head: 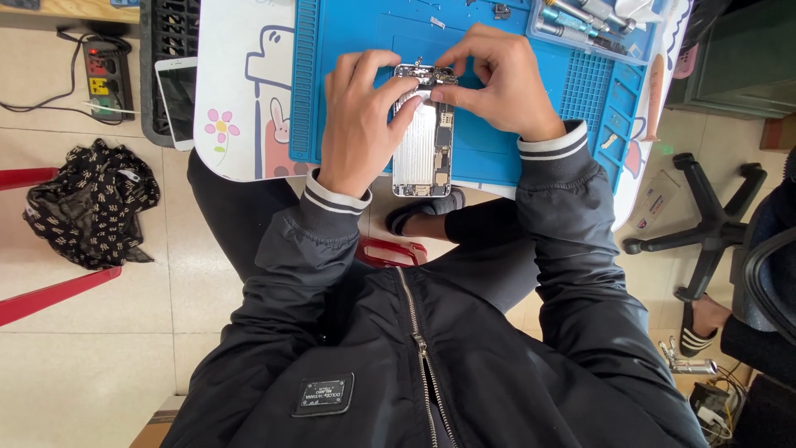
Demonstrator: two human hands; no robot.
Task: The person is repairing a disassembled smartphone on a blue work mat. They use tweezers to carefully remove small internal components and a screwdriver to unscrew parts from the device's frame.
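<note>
My left hand (358, 124) and right hand (496, 81) both pinch the top of the open phone (424, 137) (its insides show), lying at the near edge of the blue mat (489, 141).

A blue repair mat (497, 158) covers the white cartoon-printed table (240, 91). Screwdrivers (572, 21) lie in its far right tray. Far left, a white phone (177, 99) and power strip (106, 79); a patterned black bag (87, 203) sits on the left floor, an office chair base (705, 224) right.
</note>
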